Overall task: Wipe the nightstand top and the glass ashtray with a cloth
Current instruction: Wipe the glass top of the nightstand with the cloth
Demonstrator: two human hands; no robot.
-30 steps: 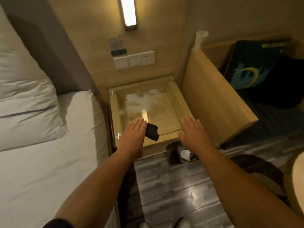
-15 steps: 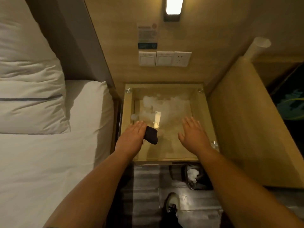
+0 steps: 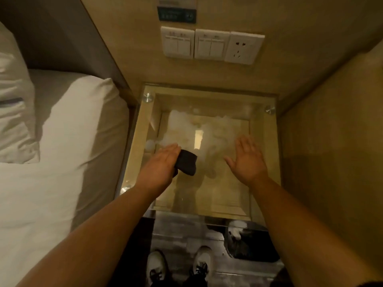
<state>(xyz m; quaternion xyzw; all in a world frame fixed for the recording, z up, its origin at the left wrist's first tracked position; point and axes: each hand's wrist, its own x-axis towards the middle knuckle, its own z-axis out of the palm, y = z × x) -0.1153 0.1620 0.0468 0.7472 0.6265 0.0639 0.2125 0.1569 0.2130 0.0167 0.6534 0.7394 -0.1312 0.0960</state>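
Note:
The nightstand (image 3: 263,154) has a clear glass top over a wooden frame, with white foam (image 3: 182,125) spread across its far middle. My left hand (image 3: 160,165) hovers over the left part of the glass and holds a dark folded cloth (image 3: 186,164) that sticks out to the right below the foam. My right hand (image 3: 247,160) is flat over the right part of the glass, fingers spread, holding nothing. No glass ashtray is in view.
A bed with white sheets (image 3: 51,162) and a pillow (image 3: 14,104) lies to the left. Switches and a socket (image 3: 211,45) sit on the wooden wall behind. A wooden panel (image 3: 331,162) rises at right. A bin (image 3: 246,243) and my shoes (image 3: 178,266) are on the floor.
I have stepped closer and now look straight down on the nightstand. Both hands have moved forward over the glass, the left still holding the cloth.

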